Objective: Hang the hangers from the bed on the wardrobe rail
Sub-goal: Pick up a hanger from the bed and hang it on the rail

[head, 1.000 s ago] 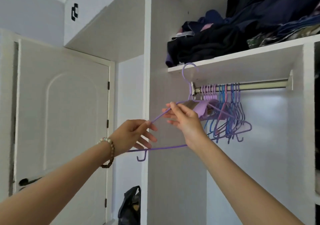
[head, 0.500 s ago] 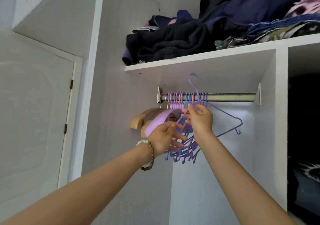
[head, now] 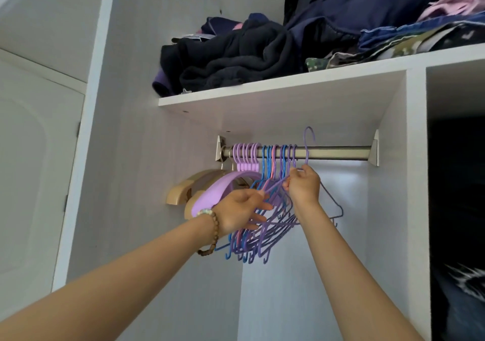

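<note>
While the right hand [head: 304, 186] pinches a thin purple wire hanger [head: 307, 146], its curved hook pokes above the shiny metal rail [head: 338, 152]. Left hand [head: 240, 211] grips its lower bar at mid-frame.

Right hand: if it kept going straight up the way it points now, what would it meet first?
Probably the wardrobe rail. The right hand holds a purple hanger just below it, hook tip already above the bar. Depth is unclear, so it might pass in front.

No readable text, label, brand, number or sign appeared anywhere in the head view, neither on the wardrobe [head: 414, 157] nor on the folded clothes [head: 236, 62] stacked above
</note>
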`<state>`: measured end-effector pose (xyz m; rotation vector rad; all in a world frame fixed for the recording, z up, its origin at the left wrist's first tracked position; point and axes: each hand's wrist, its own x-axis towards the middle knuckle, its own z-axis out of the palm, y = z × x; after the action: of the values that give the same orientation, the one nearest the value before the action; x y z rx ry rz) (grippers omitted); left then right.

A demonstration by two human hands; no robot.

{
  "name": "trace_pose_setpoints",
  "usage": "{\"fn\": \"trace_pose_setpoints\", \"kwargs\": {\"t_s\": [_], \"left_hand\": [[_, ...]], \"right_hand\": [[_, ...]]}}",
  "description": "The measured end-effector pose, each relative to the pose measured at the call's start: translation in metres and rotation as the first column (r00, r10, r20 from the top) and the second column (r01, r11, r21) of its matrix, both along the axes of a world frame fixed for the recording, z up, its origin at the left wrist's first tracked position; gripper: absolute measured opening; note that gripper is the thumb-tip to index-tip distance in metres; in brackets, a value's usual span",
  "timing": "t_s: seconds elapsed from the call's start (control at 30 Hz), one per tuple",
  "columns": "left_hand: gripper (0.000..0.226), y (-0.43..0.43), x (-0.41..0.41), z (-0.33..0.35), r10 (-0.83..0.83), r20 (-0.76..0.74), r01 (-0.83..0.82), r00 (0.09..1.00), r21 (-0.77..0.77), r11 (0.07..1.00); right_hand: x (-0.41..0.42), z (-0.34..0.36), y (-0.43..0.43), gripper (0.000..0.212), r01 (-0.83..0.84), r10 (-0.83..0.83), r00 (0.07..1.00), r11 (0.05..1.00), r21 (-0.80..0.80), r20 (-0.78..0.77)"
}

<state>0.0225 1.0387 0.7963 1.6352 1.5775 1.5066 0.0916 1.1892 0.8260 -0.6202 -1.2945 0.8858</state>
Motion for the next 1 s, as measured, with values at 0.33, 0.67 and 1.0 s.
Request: {"fn": "trace_pose_setpoints", "kwargs": {"t_s": [0.33, 0.67, 1.0], "left_hand": [[0.040, 0.010, 0.003, 0.004, -0.030, -0.037, 0.029, 0.999, -0.029, 0.999], [0.042, 0.004, 0.028, 0.007, -0.113, -0.133, 0.115, 0.985, 0.004, 0.993], [0.069, -0.013, 0.001, -0.002, -0.038, 0.007, 0.038, 0.999, -0.049, 0.998]], "right_hand": [[0.016, 0.004, 0.011, 0.031, -0.068, 0.090, 0.985, 0.986, -0.152, 0.146], [0.019, 0.007, -0.003, 0.033, -0.204, 0.228, 0.964, 0.965, -0.167, 0.141], [0.042, -0.025, -0.016, 0.023, -0.315, 0.347, 0.923, 0.930, -0.190, 0.166]]}}
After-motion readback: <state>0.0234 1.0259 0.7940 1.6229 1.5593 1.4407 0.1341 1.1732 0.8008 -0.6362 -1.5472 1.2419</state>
